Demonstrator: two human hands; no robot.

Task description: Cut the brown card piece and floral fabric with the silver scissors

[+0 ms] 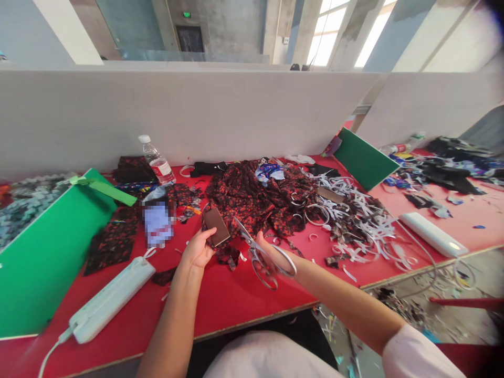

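Note:
My left hand [198, 251] pinches a flat brown rectangular piece [217, 228], like stiff card, thumb on top. Dark fabric shows along its left edge. Around the handles of a pair of scissors [249, 239] my right hand [269, 255] is closed. The blades point up and left toward the brown piece, apart from it, and some fingers are hidden behind the handle loops. Just beyond both hands lies a heap of black fabric with a red floral pattern [240, 191]. Small dark scraps [229, 258] lie on the red table [232, 299] between the hands.
White strips [366, 226] pile up at the right, near a second brown piece [329, 195]. Green boards [59, 262] stand on both sides. A white power strip [114, 299], a water bottle [160, 167] and folded floral fabric [112, 239] are at the left.

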